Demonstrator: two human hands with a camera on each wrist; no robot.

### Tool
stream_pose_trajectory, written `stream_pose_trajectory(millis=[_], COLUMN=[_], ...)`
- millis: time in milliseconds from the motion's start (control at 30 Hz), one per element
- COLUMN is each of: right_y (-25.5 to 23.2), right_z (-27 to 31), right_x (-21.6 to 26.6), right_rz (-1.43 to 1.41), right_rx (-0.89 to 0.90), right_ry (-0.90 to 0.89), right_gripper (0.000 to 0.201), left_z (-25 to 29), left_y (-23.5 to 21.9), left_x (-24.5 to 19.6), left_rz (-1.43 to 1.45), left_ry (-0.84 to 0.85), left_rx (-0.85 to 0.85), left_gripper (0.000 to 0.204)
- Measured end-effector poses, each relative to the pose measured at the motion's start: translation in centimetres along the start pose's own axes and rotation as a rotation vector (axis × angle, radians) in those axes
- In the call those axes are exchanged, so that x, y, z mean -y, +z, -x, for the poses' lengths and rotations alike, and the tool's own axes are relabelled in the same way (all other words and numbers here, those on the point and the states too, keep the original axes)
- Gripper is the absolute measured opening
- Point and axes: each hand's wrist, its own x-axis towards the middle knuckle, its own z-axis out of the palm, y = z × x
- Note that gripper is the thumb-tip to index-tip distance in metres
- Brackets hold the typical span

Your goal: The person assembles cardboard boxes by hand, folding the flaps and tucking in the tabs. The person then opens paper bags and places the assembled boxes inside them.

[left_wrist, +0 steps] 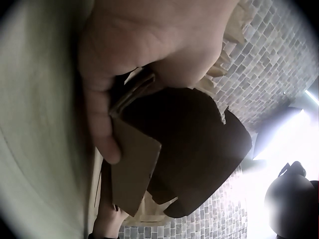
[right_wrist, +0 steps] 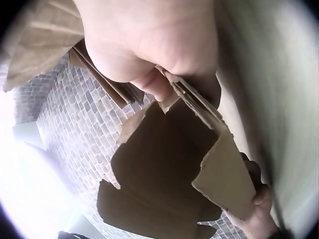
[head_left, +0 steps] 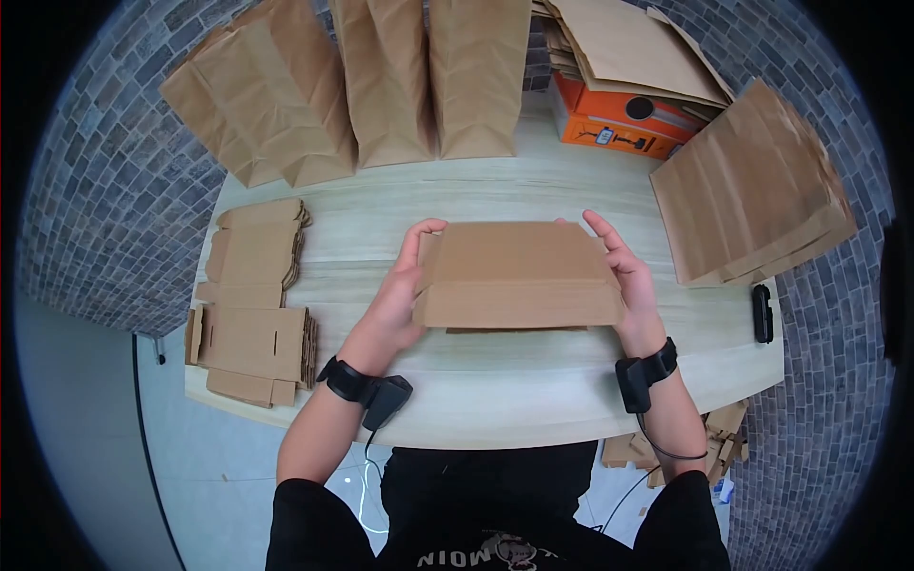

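Observation:
A partly folded brown cardboard box (head_left: pixel 519 271) is held between both hands over the middle of the table, one wide panel facing up. My left hand (head_left: pixel 392 300) grips its left end, and in the left wrist view the thumb and fingers curl round the folded side wall below the raised lid panel (left_wrist: pixel 184 149). At the opposite end my right hand (head_left: pixel 636 285) pinches the layered side wall (right_wrist: pixel 197 107), with its index finger raised off the board in the head view. A notched lid flap (right_wrist: pixel 159 164) stands open in the right wrist view. The inside of the box is mostly hidden.
Flat cardboard blanks (head_left: pixel 255 343) lie stacked at the table's left. Upright paper bags (head_left: pixel 386 90) line the back. An orange box (head_left: pixel 609 119) carries flat paper bags; another paper bag (head_left: pixel 757 195) and a small black case (head_left: pixel 763 314) sit right. Cardboard pieces (head_left: pixel 628 449) lie below the table.

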Motion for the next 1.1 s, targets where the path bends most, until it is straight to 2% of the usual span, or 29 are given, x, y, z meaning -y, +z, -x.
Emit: stream_pose_trajectory(millis=[67, 200, 267, 300, 367, 500, 567, 700, 800, 900, 1000, 1067, 1100], right_y=[-1.4, -2.1, -2.7, -2.4, -1.1, -0.9, -1.1, -1.2, -0.3, 0.2, -0.9, -0.5, -0.3], right_z=[-0.2, -0.6, -0.6, -0.4, -0.1, 0.1, 0.1, 0.1, 0.1, 0.0, -0.5, -0.4, -0.4], right_x=[0.0, -0.2, 0.0, 0.0, 0.0, -0.5, -0.4, 0.3, 0.5, 0.0, -0.7, -1.3, -1.4], right_rz=[0.014, 0.054, 0.239, 0.236, 0.425, 0.533, 0.563, 0.571, 0.428, 0.269, 0.413, 0.627, 0.627], right_rx=[-0.016, -0.077, -0.056, -0.062, -0.152, -0.166, -0.162, -0.196, -0.2, -0.22, -0.183, -0.17, -0.169], right_ry=[-0.001, 0.0, -0.015, -0.01, -0.073, -0.159, -0.149, -0.08, -0.033, -0.006, 0.024, -0.046, -0.045], right_gripper=[0.051, 0.048, 0.041, 0.041, 0.033, 0.029, 0.028, 0.03, 0.034, 0.037, 0.035, 0.032, 0.032], left_z=[0.1, -0.1, -0.1, 0.1, 0.4, 0.6, 0.8, 0.2, 0.2, 0.3, 0.4, 0.4, 0.4], left_y=[0.0, -0.7, -0.5, -0.3, -0.1, 0.1, 1.3, 0.5, 0.3, 1.4, 1.7, 1.5, 1.4], left_x=[-0.6, -0.7, -0.9, -1.0, -1.5, -1.4, -1.4, -0.5, -0.5, -0.3, -0.1, -0.1, -0.2], left_rz=[0.159, 0.205, 0.316, 0.319, 0.245, 0.216, -0.007, -0.023, -0.118, -0.281, -0.36, -0.348, -0.348], left_ry=[-0.025, -0.051, -0.13, -0.136, -0.172, -0.198, -0.199, -0.159, -0.115, -0.105, -0.069, -0.038, -0.038], left_rx=[0.033, 0.048, -0.045, -0.048, 0.044, 0.119, -0.066, -0.085, -0.056, -0.129, -0.137, -0.128, -0.13], left_gripper=[0.042, 0.041, 0.04, 0.04, 0.044, 0.05, 0.051, 0.048, 0.041, 0.035, 0.032, 0.033, 0.033])
